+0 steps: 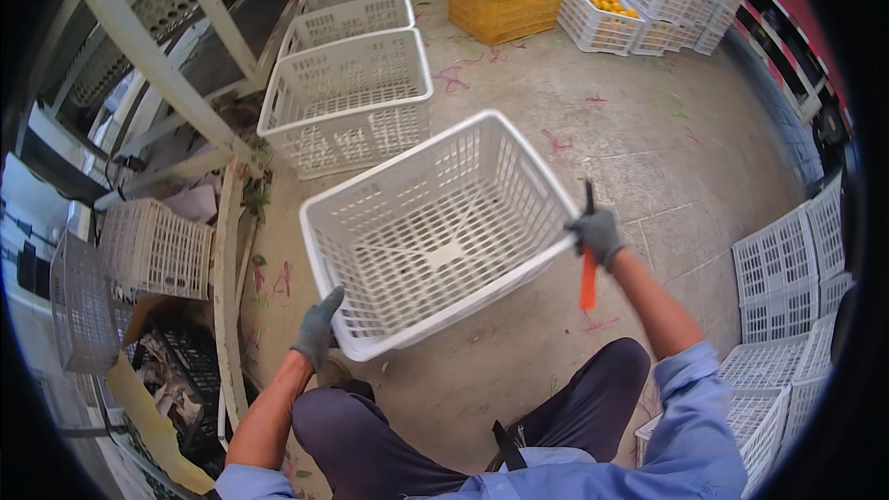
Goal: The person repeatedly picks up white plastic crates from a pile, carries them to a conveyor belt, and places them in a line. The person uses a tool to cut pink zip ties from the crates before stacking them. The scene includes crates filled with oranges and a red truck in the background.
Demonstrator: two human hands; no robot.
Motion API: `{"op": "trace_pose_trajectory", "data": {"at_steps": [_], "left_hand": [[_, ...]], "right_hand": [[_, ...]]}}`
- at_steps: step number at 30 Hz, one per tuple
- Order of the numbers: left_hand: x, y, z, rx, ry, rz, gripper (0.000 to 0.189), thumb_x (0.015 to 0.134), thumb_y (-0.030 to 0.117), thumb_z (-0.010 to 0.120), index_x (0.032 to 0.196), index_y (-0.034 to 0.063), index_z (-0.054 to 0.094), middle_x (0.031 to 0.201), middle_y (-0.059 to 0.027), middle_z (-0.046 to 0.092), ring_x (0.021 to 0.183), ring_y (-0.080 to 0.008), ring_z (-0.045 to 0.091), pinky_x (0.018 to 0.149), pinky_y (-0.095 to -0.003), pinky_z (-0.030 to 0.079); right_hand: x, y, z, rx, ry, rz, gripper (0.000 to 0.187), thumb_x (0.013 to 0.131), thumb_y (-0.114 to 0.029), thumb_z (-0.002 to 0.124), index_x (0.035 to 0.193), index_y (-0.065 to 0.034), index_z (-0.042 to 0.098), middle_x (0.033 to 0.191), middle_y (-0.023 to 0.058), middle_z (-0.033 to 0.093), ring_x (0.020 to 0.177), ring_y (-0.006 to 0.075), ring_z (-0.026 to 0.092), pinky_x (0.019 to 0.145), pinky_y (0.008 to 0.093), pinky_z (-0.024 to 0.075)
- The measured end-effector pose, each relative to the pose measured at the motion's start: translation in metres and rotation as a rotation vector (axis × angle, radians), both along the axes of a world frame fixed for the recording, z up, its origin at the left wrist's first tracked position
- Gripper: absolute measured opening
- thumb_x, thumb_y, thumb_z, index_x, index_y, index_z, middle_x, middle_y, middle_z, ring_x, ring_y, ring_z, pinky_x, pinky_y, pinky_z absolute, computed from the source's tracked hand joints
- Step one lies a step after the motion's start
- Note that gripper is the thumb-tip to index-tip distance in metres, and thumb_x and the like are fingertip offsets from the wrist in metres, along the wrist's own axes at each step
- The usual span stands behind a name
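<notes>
An empty white plastic crate (444, 253) with slotted walls and base is tilted in front of my knees. My left hand (319, 326), in a grey glove, grips its near left rim, thumb on top. At its right end my right hand (599, 236), also gloved, is closed on the crate's rim and on a tool with an orange handle (588, 281) and a dark tip pointing away from me. The exact kind of tool cannot be told. Just beyond the crate stands another empty white crate (347, 111), the nearest of a row.
A yellow crate (507, 10) and white crates of orange fruit (601, 21) stand at the back. Stacked white crates (778, 278) are on the right. A metal frame (160, 62) runs along the left. Pink and green strips litter the concrete floor.
</notes>
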State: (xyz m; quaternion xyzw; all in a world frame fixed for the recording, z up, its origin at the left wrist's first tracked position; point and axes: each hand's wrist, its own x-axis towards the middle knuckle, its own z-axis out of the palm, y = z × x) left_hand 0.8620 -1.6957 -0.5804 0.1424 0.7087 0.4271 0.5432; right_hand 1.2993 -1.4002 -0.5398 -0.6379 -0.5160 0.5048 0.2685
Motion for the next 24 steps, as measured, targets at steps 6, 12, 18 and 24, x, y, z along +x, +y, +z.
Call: {"op": "trace_pose_trajectory", "data": {"at_steps": [6,12,18,24], "left_hand": [[-0.153,-0.048,-0.075,0.09,0.645,0.282,0.018,0.088,0.005,0.068,0.1,-0.0064,0.061,0.075,-0.015,0.068,0.056,-0.0218,0.065,0.049,-0.0358,0.051],[-0.243,0.032,-0.053,0.049,0.656,0.163,0.027,0.087,0.014,0.069,0.106,-0.0044,0.062,0.073,-0.0122,0.067,0.057,-0.0204,0.065,0.048,-0.0362,0.052],[-0.316,0.077,-0.1,0.183,0.705,0.198,0.025,0.09,0.025,0.068,0.101,0.004,0.059,0.066,-0.0042,0.061,0.049,-0.017,0.057,0.043,-0.0331,0.045],[-0.32,0.022,-0.099,0.016,0.966,0.107,0.028,0.1,0.025,0.058,0.12,0.0058,0.061,0.085,-0.0059,0.061,0.071,-0.0182,0.053,0.061,-0.033,0.044]], "right_hand": [[-0.136,-0.077,-0.051,-0.11,0.194,0.023,0.018,0.087,-0.011,0.072,0.094,0.0048,0.066,0.064,0.0059,0.06,0.043,0.0154,0.056,0.036,0.0296,0.0444],[-0.21,-0.067,-0.053,-0.031,0.271,-0.109,0.015,0.088,-0.01,0.071,0.091,0.0022,0.063,0.066,0.0057,0.061,0.043,0.0151,0.056,0.036,0.0291,0.0439],[-0.234,-0.051,-0.059,-0.018,0.203,-0.096,0.023,0.091,-0.022,0.069,0.08,-0.0032,0.06,0.062,0.0026,0.056,0.044,0.0119,0.053,0.037,0.03,0.0423],[-0.211,-0.04,-0.005,-0.355,0.352,-0.17,0.058,0.093,-0.06,0.061,0.097,-0.0022,0.059,0.082,0.0071,0.059,0.058,0.0213,0.061,0.043,0.0416,0.0496]]}}
